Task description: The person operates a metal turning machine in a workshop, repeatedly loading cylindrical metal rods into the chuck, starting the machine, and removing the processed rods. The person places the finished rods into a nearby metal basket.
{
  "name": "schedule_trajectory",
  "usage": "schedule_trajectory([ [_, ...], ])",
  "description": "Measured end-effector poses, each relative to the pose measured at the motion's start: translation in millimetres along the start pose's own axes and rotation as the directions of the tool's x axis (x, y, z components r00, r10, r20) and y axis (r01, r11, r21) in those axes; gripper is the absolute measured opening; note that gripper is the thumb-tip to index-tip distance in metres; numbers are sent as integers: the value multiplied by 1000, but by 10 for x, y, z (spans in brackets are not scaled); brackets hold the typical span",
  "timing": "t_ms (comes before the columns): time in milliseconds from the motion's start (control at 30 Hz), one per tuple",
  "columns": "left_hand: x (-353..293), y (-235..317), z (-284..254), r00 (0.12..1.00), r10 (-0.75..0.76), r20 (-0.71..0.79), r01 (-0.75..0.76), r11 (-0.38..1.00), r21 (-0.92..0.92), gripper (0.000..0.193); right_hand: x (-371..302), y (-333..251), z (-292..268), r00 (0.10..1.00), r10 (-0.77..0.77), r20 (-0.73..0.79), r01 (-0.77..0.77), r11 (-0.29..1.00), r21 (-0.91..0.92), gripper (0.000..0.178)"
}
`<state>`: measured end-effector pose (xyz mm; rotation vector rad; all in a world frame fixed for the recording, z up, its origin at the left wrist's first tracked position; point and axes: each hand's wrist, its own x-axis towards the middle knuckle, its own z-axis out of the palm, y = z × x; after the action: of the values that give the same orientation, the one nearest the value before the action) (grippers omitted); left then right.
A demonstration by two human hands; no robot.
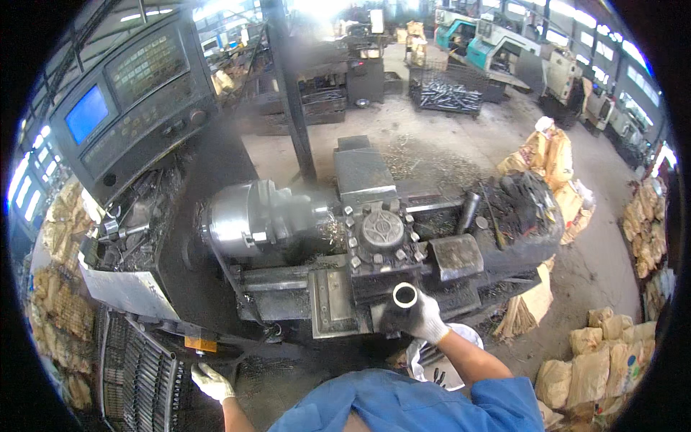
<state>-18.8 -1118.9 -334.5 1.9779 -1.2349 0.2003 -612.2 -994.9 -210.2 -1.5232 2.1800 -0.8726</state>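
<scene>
My right hand [425,318], in a white work glove with dark grime, is closed around a short hollow metal sleeve [395,291]. It holds the sleeve in front of the lathe's square tool post [381,234], with the round bore facing up. My left hand [212,382], also gloved, is low on the left with its fingers stretched out and nothing visible in them. Just above it is a small orange block [201,345] on the machine's front. The lathe's bright chuck [236,218] stands left of the tool post; its jaws look smeared.
A control panel [137,108] with a blue screen rises at the left. Beside my left hand stands a rack of metal rods [137,371]. Tools lie on the grimy lathe end [518,209]. A white bucket [461,337] is below my right arm. Paper sacks [586,367] fill the right.
</scene>
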Motion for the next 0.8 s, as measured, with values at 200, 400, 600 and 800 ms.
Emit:
schedule_trajectory([
  [200, 66, 33, 39, 998, -1, 67, -1, 1000, 29, 39, 453, 190, -1236, 865, -348, 362, 343, 936, 81, 49],
  [400, 211, -50, -64, 968, -125, 217, 124, 992, 20, 55, 1880, -697, -1890, 865, -493, 90, 450, 843, 294, 36],
  [600, -34, 273, 187, 844, -481, 236, 527, 827, -197, 68, 3679, -905, -716, 654, -543, 526, 548, 820, 164, 63],
  [800, -657, 2016, 138, 834, -95, 544, 323, 883, -341, 39, 4195, -492, 143, 570, -270, 776, 528, 844, -94, 48],
])
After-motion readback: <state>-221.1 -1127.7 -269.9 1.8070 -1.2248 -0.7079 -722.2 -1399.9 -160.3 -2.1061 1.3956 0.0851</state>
